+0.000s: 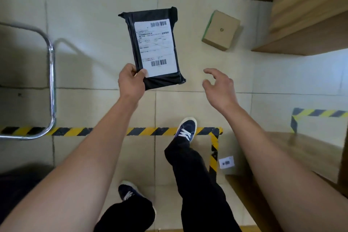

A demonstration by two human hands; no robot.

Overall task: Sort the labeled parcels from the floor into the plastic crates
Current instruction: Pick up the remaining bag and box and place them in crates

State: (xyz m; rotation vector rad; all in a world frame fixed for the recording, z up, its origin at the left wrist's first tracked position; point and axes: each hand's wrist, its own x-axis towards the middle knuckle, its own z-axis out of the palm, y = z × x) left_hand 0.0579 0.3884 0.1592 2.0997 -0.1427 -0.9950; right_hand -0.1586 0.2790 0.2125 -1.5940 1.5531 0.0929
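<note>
My left hand (130, 81) grips the near corner of a black plastic parcel (156, 43), thumb on its white shipping label, and holds it above the floor with the label facing up. To the right of the parcel, my right hand (219, 88) hovers with fingers spread and loosely bent, holding nothing. A small brown cardboard box (221, 30) with a green edge lies on the tiled floor beyond my right hand. No plastic crate is visible in this view.
A chrome tube frame (50, 81) stands at the left. Wooden furniture (305, 15) fills the upper right and a wooden surface (293, 158) the lower right. Black-and-yellow hazard tape (75, 131) crosses the floor. My feet in dark sneakers (185, 131) stand near the tape.
</note>
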